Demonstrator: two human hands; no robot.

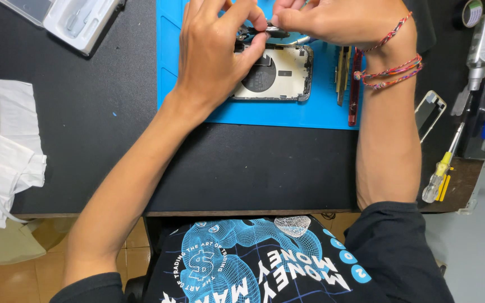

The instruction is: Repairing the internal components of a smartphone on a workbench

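Observation:
An opened phone housing with a dark round coil inside lies on a blue work mat. My left hand rests over the housing's left end, its thumb and forefinger pinching a small dark part just above the housing's top corner. My right hand meets it from the right, fingertips closed on the same small part. A thin metal tool tip shows just under my right hand. Braided bracelets circle my right wrist.
Slim tools lie on the mat's right edge. A phone frame piece, a yellow-handled screwdriver, pens and a tape roll sit at the right. A white plastic tray lies at top left, white cloth at left.

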